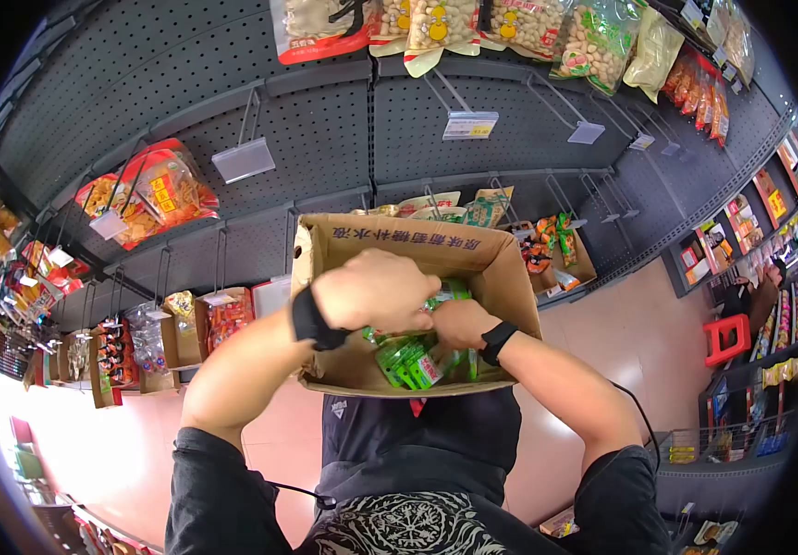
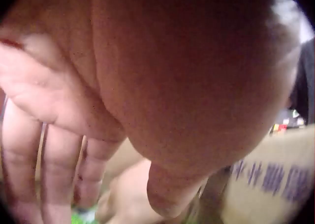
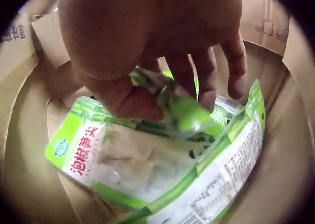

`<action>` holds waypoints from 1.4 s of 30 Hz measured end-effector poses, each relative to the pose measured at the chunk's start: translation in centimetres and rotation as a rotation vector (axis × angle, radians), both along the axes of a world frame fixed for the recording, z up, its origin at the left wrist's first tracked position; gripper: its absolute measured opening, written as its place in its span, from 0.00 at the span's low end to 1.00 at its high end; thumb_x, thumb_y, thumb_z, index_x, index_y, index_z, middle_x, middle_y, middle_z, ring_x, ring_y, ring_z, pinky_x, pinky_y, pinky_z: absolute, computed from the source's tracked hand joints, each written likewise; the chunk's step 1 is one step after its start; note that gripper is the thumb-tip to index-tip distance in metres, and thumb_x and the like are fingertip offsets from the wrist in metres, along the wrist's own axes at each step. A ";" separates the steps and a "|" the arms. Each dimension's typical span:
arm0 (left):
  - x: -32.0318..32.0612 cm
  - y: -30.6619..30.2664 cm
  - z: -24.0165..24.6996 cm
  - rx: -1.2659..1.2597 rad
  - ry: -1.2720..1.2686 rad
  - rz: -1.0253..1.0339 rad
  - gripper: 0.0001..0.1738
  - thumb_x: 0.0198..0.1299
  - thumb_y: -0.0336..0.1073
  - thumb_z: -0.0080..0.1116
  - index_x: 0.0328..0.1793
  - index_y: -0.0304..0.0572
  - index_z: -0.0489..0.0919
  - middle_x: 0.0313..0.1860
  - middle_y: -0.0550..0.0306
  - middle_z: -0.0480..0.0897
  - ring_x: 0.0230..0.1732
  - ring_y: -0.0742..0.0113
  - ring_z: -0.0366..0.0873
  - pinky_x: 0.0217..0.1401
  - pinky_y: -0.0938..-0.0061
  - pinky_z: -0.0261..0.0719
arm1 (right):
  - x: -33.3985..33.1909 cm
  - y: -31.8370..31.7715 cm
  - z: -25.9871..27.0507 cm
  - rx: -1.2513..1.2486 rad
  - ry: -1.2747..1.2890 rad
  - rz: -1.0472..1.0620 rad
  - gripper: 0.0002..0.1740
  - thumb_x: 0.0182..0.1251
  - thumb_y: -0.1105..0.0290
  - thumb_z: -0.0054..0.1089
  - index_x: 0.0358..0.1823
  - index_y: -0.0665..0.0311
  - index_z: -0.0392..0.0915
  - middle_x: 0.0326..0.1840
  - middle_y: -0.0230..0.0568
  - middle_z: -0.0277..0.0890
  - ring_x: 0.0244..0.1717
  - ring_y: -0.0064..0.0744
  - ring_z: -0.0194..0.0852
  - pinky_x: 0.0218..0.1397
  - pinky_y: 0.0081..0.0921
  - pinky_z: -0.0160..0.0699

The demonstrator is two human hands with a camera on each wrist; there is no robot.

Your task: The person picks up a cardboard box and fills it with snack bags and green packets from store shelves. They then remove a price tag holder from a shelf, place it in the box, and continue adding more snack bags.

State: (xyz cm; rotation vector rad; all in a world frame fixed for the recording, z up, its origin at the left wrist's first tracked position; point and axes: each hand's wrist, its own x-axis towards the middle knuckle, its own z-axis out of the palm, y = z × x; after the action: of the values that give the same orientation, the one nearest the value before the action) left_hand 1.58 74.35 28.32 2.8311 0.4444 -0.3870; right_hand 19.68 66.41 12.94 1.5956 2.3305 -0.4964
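A cardboard box (image 1: 501, 277) stands open in front of my torso, with green-and-clear packets of pickled bamboo shoots (image 1: 408, 363) inside. My right hand (image 1: 464, 326) reaches down into it. In the right wrist view, its thumb (image 3: 140, 103) and fingers pinch the green edge of a packet (image 3: 189, 113). Below lie a packet with red lettering (image 3: 142, 155) and another showing its white back label (image 3: 226, 184). Over the box's left part is my left hand (image 1: 376, 291), beside the right one. Its fingers (image 2: 61, 160) extend downward, fairly straight, in the left wrist view.
Ahead is a dark perforated shelf wall (image 1: 316, 129) with hooks, price tags and hanging bags of nuts (image 1: 519, 28). Small cartons of snacks (image 1: 228, 319) line the lower left. A red stool (image 1: 727, 340) stands on the floor at the right, near stocked racks.
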 end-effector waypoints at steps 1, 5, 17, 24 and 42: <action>-1.4 0.4 1.2 -0.042 -0.129 -0.016 0.24 0.60 0.53 0.60 0.52 0.43 0.79 0.36 0.47 0.85 0.41 0.45 0.84 0.44 0.55 0.80 | 0.4 0.3 0.1 -0.016 0.059 -0.083 0.16 0.59 0.64 0.61 0.49 0.58 0.79 0.41 0.54 0.82 0.45 0.55 0.82 0.47 0.46 0.80; -5.2 3.9 3.4 -0.098 -0.246 0.222 0.24 0.57 0.53 0.63 0.51 0.44 0.79 0.38 0.50 0.86 0.42 0.48 0.84 0.44 0.59 0.80 | 2.5 1.2 3.6 0.111 0.570 -0.218 0.14 0.62 0.61 0.62 0.44 0.61 0.82 0.37 0.60 0.81 0.43 0.55 0.81 0.48 0.41 0.79; 3.6 6.0 -3.3 -0.484 -0.621 0.481 0.15 0.65 0.42 0.59 0.45 0.35 0.83 0.28 0.53 0.86 0.26 0.69 0.85 0.34 0.73 0.83 | 4.4 1.8 5.4 0.223 1.447 -0.655 0.16 0.75 0.64 0.54 0.57 0.67 0.76 0.52 0.28 0.78 0.52 0.18 0.70 0.59 0.19 0.67; 3.3 3.5 -5.1 -0.138 -0.329 0.278 0.23 0.61 0.55 0.57 0.38 0.40 0.84 0.28 0.50 0.86 0.32 0.51 0.86 0.38 0.61 0.84 | 5.9 5.9 8.4 0.513 1.569 -0.878 0.13 0.75 0.65 0.54 0.51 0.65 0.81 0.45 0.30 0.82 0.45 0.18 0.75 0.54 0.19 0.69; 3.9 -2.4 -15.3 -0.313 0.359 -0.251 0.28 0.55 0.62 0.65 0.52 0.49 0.86 0.49 0.57 0.87 0.51 0.50 0.83 0.51 0.53 0.81 | 6.4 11.3 11.6 0.707 1.559 -0.765 0.12 0.73 0.76 0.53 0.55 0.69 0.76 0.50 0.36 0.80 0.48 0.25 0.79 0.55 0.25 0.78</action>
State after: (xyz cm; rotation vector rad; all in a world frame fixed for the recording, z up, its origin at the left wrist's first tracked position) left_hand 5.44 71.91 13.01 2.5150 0.0769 -0.9345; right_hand 26.06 77.72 24.57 3.2890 2.7898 -1.7234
